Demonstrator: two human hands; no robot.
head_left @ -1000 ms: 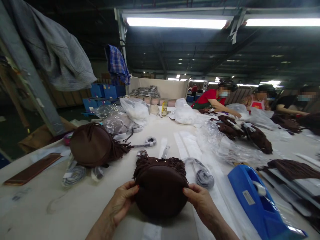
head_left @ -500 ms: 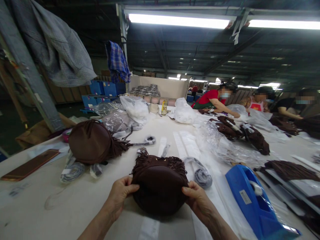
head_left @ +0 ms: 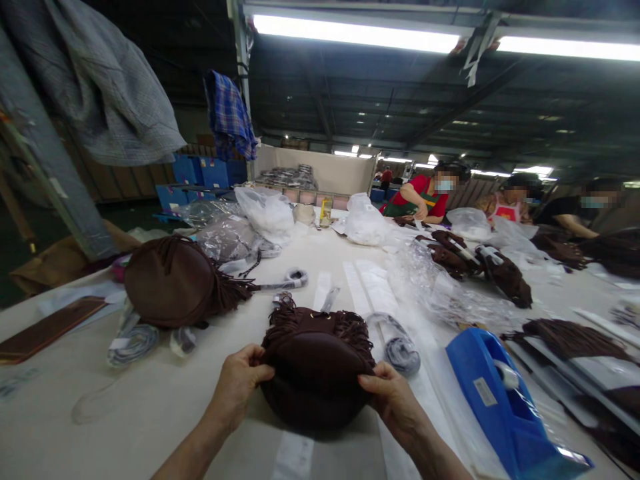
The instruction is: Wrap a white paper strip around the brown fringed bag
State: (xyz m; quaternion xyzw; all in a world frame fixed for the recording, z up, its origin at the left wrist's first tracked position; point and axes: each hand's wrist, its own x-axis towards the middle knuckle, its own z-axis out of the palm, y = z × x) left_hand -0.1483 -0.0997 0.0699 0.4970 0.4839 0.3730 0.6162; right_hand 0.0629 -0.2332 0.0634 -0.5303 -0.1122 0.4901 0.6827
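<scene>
A dark brown round handbag [head_left: 317,377] with fringe along its upper part rests on the table before me. My left hand [head_left: 239,387] pinches its left edge between thumb and fingers. On the opposite side, my right hand [head_left: 393,397] grips the right edge the same way. Just beyond the bag's right side lies a wrapped, coiled strap [head_left: 401,353]. A second brown fringed handbag [head_left: 170,280] sits to the left, with another wrapped coil [head_left: 133,345] in front of it.
At right stands a blue tape dispenser [head_left: 493,400], beside stacked brown fringed pieces [head_left: 575,340]. Crumpled clear plastic [head_left: 445,287] covers part of the table [head_left: 165,427]. A flat brown piece [head_left: 50,327] lies far left. A co-worker in red [head_left: 417,197] and two others work across the table.
My view has shifted slightly, so most things sit a little further left. Both hands keep their hold on the handbag. The co-worker in red has drawn an arm back and sits more upright.
</scene>
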